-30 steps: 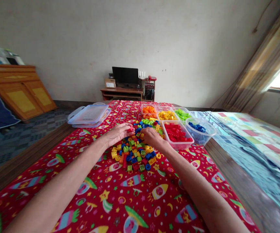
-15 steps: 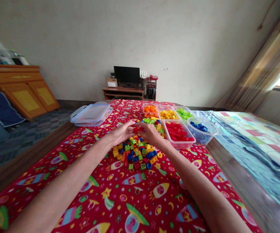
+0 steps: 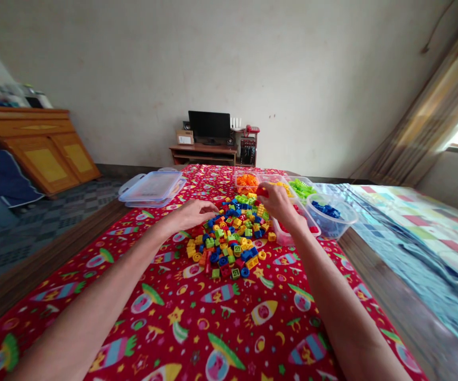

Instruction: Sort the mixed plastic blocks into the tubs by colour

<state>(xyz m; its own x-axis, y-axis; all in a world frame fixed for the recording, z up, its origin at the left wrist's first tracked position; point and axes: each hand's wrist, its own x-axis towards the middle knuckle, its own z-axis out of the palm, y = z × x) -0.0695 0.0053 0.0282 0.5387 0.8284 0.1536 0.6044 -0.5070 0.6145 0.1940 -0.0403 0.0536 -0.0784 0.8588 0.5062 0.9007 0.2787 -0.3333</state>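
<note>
A mixed heap of toy building bricks (image 3: 229,238) in red, yellow, blue, green and orange lies on the table. At its left edge is my left hand (image 3: 194,215), fingers stretched toward the bricks, with nothing visible in it. My right hand (image 3: 278,203) is raised beyond the heap's right side, its fingers closed on a red brick (image 3: 261,191). Below that hand and wrist stands a clear box of red bricks (image 3: 313,228), partly hidden by them. Behind it are boxes of orange bricks (image 3: 247,182) and yellow bricks (image 3: 283,186), the latter partly covered by my hand.
Green bricks (image 3: 302,189) fill another box at the back right. A round clear tub (image 3: 342,225) with blue bricks stands at the table's right edge. Stacked box lids (image 3: 153,186) lie at the far left. A red patterned cloth (image 3: 197,333) covers the table.
My hands were together over the heap around a red brick. The right one has moved right to the boxes with a red brick; the left one has drawn back leftward.
</note>
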